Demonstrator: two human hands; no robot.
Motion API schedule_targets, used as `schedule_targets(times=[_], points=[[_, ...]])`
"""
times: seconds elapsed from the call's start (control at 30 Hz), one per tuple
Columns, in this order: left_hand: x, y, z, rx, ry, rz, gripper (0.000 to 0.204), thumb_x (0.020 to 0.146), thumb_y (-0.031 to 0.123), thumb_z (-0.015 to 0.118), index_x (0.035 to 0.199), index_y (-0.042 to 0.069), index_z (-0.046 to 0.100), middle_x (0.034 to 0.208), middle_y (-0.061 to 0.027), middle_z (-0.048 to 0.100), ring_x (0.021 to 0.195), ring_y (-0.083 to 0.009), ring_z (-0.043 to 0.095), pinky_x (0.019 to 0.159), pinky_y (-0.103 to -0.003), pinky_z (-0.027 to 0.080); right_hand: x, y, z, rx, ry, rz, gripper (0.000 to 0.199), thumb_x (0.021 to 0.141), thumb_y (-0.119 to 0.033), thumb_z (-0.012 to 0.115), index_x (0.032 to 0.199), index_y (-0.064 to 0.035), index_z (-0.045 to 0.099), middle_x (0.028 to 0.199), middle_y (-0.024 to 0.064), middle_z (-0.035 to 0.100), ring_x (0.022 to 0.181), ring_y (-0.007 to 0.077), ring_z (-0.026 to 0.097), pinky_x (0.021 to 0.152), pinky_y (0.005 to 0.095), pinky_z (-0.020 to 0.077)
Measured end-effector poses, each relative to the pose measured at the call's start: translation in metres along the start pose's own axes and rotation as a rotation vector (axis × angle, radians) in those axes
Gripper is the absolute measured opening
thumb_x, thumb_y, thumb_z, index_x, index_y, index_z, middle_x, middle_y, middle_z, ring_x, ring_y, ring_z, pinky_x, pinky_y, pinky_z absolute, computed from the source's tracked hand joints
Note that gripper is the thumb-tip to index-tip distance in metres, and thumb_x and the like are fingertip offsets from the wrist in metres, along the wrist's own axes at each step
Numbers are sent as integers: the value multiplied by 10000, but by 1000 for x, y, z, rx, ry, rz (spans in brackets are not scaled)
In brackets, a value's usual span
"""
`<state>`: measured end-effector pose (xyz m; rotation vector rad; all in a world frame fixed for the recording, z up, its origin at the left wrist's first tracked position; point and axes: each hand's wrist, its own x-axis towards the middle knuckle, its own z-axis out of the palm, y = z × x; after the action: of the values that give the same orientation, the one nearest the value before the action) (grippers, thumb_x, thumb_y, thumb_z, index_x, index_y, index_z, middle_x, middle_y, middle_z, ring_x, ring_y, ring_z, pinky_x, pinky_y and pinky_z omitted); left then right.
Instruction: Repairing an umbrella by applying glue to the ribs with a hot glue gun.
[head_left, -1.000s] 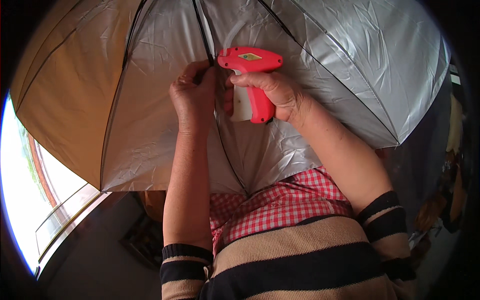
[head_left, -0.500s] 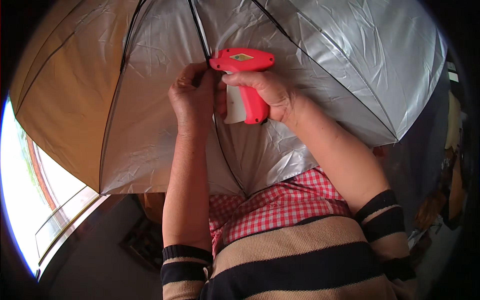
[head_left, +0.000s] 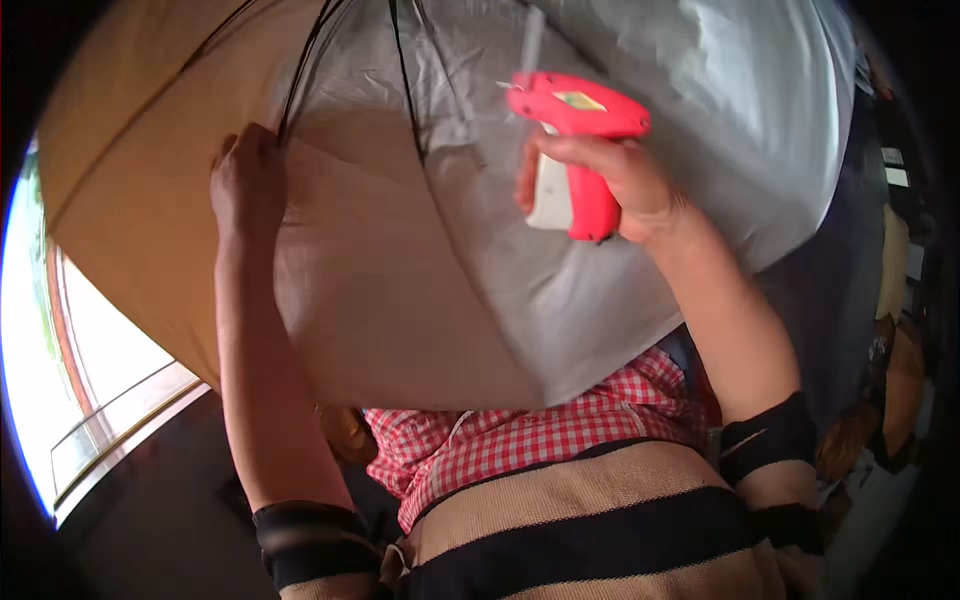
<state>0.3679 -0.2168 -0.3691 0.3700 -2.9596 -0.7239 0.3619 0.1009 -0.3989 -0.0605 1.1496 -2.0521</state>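
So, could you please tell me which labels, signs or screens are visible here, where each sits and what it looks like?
Label: a small yellowish-green sticker, four-sided, on the top of the red plastic tagging gun held in the right hand, in front of the silver-lined umbrella canopy.
Signs: two small pale rectangular plates at the far right edge, one above the other, too blurred to tell more.
Screens and packages: none in view.

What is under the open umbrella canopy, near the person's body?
Under the silver-lined umbrella canopy a red-and-white checked cloth shows on the lap. The canopy covers its upper part and anything beyond.
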Motion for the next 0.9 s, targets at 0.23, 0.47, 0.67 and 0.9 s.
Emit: schedule_targets(times=[0.23, 0.47, 0.67, 0.9], points=[[-37, 50, 92, 312, 196, 231, 172, 826, 223, 507, 787, 56, 497, 784, -119, 588, 694, -318, 603, 615, -423, 487, 7, 48, 24, 65, 221, 143, 261, 790, -155, 665, 1015, -51, 581, 864, 60, 627, 772, 164, 611, 672, 325, 507], [-52, 45, 95, -430, 107, -49, 92, 788, 96, 607, 826, 13, 602, 744, -92, 639, 642, -174, 600, 598, -311, 485, 42, 56, 38, 26, 293, 3, 307, 776, -174, 674, 1054, -80, 582, 963, 19, 572, 890, 110, 524, 731, 307, 447], [-54, 41, 95, -798, 24, -217, 125, 760, 32, 650, 877, -11, 645, 736, -35, 635, 657, -80, 556, 614, -234, 456, 37, 61, 35, -47, 236, 101, 296, 771, -186, 672, 1033, -87, 577, 913, 8, 569, 857, 108, 521, 723, 296, 439], [-55, 42, 96, -837, 15, -240, 129, 768, 32, 644, 886, -21, 651, 732, -22, 633, 658, -68, 548, 620, -217, 450, 35, 56, 34, -23, 207, 139, 299, 773, -178, 674, 1029, -66, 568, 895, 43, 589, 796, 162, 585, 677, 325, 486]])
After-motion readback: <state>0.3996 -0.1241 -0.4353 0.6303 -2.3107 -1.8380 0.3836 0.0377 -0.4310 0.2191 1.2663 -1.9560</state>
